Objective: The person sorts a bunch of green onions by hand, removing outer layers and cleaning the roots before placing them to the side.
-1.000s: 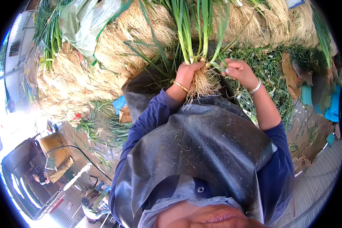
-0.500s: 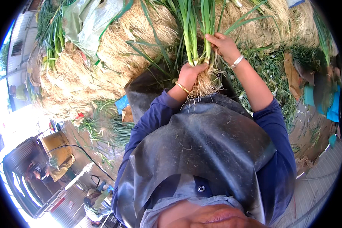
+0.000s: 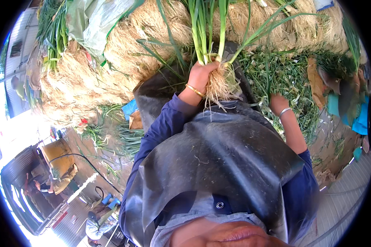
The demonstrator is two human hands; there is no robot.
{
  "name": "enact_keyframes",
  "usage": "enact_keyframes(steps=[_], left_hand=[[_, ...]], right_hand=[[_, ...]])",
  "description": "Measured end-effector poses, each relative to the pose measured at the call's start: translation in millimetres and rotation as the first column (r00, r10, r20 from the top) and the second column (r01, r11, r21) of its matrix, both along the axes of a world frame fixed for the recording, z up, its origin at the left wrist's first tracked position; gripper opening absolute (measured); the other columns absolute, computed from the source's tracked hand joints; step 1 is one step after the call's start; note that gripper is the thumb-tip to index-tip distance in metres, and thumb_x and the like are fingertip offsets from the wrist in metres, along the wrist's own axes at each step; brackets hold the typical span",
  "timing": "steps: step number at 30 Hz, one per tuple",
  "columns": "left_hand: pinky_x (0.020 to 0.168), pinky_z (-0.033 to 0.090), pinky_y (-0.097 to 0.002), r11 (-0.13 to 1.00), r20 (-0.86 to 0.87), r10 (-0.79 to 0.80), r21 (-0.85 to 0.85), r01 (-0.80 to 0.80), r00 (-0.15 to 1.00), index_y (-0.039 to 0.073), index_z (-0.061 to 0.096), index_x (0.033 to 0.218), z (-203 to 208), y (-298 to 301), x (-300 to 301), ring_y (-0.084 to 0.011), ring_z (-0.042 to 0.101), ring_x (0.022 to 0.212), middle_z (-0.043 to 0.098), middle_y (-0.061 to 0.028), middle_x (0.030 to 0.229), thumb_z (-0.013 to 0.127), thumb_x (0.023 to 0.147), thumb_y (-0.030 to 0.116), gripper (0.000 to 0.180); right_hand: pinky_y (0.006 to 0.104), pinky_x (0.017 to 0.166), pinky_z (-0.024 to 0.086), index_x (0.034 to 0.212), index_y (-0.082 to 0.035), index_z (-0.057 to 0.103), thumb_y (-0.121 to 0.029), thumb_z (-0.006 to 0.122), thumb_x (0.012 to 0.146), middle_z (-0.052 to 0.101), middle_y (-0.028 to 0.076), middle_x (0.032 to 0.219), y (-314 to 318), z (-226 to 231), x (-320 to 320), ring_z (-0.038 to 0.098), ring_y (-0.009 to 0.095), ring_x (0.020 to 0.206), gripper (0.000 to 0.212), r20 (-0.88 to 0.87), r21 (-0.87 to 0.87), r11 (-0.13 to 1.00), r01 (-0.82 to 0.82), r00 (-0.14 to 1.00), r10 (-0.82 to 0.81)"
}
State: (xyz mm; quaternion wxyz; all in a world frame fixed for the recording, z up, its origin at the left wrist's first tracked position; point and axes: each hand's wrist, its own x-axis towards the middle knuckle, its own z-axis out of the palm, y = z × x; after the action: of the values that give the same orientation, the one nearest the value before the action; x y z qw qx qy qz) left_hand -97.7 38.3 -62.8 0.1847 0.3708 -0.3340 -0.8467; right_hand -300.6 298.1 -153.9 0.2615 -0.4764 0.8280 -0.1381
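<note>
My left hand (image 3: 202,76) is closed round a bunch of green onions (image 3: 200,35), just above their roots. The pale, stringy roots (image 3: 219,88) hang below the fist over the black apron (image 3: 218,144), and the green stalks point away from me. One long leaf bends out to the right. Off to the right, my right hand (image 3: 278,103) is closed and somewhat blurred, above a litter of green trimmings (image 3: 290,74). A thin green onion leaf (image 3: 268,76) rises from its fingers.
Large heaps of green onions with pale roots outward (image 3: 148,37) stand along the far side. A translucent plastic sheet (image 3: 88,29) drapes over the left heap. At left are a yellow container (image 3: 57,154) and a dark hose (image 3: 90,164). Blue objects (image 3: 360,117) lie far right.
My right hand has left the stalks and moved right and toward me, with a thin leaf in it. My left hand still grips the bunch, shifted slightly left.
</note>
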Motion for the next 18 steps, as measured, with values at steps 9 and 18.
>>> enact_keyframes(steps=[9, 18], left_hand=[[0.056, 0.049, -0.0264, 0.992, -0.064, -0.105, 0.058, 0.109, 0.992, -0.001, 0.058, 0.096, 13, 10, 0, -0.0147, 0.061, 0.064, 0.063, -0.0069, 0.079, 0.060, 0.079, 0.001, 0.018], [0.057, 0.048, -0.0263, 0.984, 0.040, -0.054, -0.168, 0.060, 0.998, 0.002, 0.056, 0.092, -3, 12, 1, -0.0139, 0.059, 0.066, 0.060, -0.0035, 0.078, 0.061, 0.077, -0.003, 0.017]], right_hand=[[0.0389, 0.070, 0.049, 0.092, -0.004, 0.056, -0.013, 0.057, 0.082, 0.061, 0.014, 0.083, -141, 81, 55, 0.061, 0.032, 0.077, 0.014, 0.125, -0.437, 0.882, -0.175, 0.959, 0.252], [0.0391, 0.071, 0.048, 0.092, -0.004, 0.057, -0.019, 0.057, 0.085, 0.060, 0.014, 0.083, -173, 115, 60, 0.058, 0.034, 0.076, 0.017, -0.116, -0.665, 0.734, -0.133, 0.990, 0.075]])
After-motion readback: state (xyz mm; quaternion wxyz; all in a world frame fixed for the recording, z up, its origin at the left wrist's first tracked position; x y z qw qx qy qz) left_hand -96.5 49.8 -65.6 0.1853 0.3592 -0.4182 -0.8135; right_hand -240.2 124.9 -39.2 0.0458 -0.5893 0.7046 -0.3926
